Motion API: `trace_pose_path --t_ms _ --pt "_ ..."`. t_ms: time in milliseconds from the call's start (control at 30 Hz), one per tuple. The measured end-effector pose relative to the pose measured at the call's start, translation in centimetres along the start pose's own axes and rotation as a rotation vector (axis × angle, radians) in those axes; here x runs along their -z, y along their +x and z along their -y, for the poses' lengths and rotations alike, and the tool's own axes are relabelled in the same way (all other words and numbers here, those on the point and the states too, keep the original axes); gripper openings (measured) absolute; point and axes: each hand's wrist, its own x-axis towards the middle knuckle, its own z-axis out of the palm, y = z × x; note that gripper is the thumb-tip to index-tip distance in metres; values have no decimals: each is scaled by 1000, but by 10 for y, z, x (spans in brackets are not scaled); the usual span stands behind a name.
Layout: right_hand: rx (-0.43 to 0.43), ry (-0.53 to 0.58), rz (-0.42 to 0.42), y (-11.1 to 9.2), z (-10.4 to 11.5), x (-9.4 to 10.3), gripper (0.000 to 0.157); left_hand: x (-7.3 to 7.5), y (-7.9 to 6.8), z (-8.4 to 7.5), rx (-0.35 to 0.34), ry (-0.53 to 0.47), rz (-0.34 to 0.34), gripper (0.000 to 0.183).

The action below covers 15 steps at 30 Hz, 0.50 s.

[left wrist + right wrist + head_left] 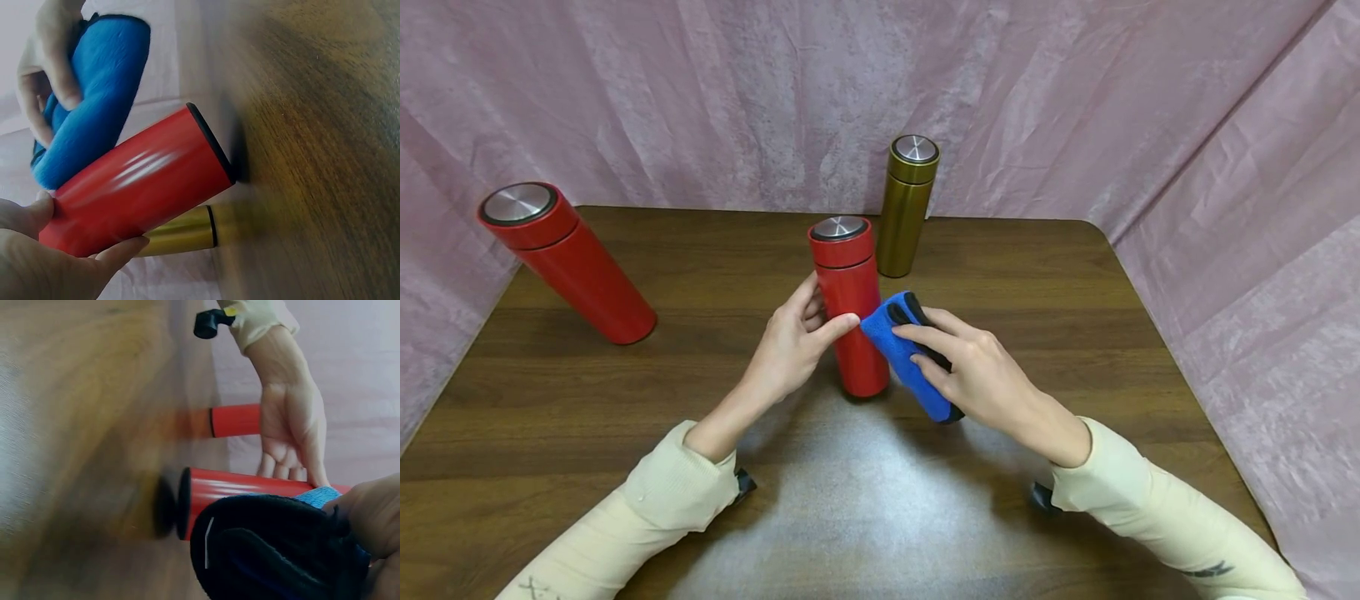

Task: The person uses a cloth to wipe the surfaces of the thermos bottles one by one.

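Note:
A red thermos flask (852, 333) with a silver-topped lid stands in the middle of the head view, its black base close over the table. My left hand (786, 346) grips its left side, thumb across the front and fingers behind. To its right, my right hand (981, 367) holds a folded blue cloth (910, 367) with black edging, pinched between thumb and fingers. In the left wrist view the blue cloth (103, 81) overlaps the side of the red flask (144, 178). The cloth's dark side (269, 544) hides part of that flask in the right wrist view.
Behind the held flask stands a gold thermos flask (906, 212). Another red flask (576, 267) stands at the left of the brown wooden table (715, 250). Pink curtains (715, 100) hang along the back and right side.

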Motion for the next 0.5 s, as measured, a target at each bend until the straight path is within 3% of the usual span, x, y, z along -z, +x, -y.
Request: trace_pose_path --t_ms 300,500 --pt "-106 -22 194 -15 4 -6 40 0 -1 0 8 3 -8 76" --pt "-176 16 382 -16 2 -7 37 0 -1 -1 16 -6 -7 76"
